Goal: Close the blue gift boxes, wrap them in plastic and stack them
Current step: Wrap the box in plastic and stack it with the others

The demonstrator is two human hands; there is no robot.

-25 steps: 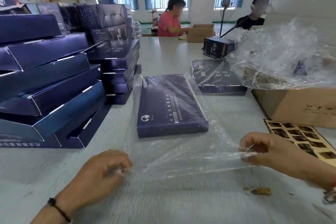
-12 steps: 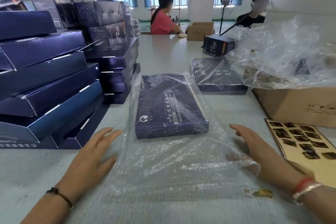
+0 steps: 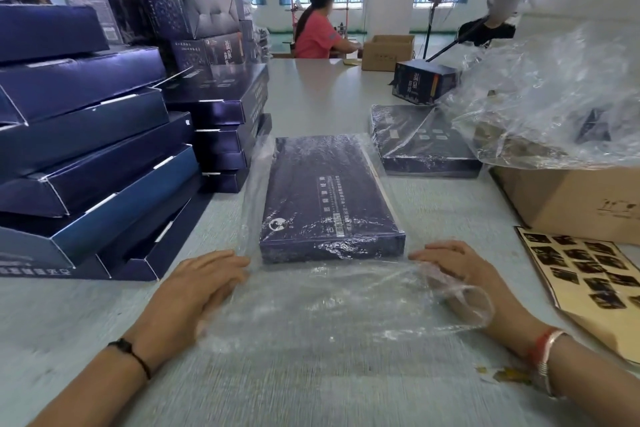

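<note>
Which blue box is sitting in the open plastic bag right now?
The flat box lying between the left hand and right hand; its bag mouth lies open. The box behind it is already wrapped.

Box stacks (image 3: 97, 163) left, carton (image 3: 571, 204) right

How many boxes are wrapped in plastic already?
2. One plastic-wrapped blue gift box lies on the table between the two hands; another wrapped box lies behind it to the right. More may be hidden in the stacks.

Both hands lie flat, palms down, fingers straight. The left hand (image 3: 194, 291) and right hand (image 3: 464, 282) are well apart.
</note>
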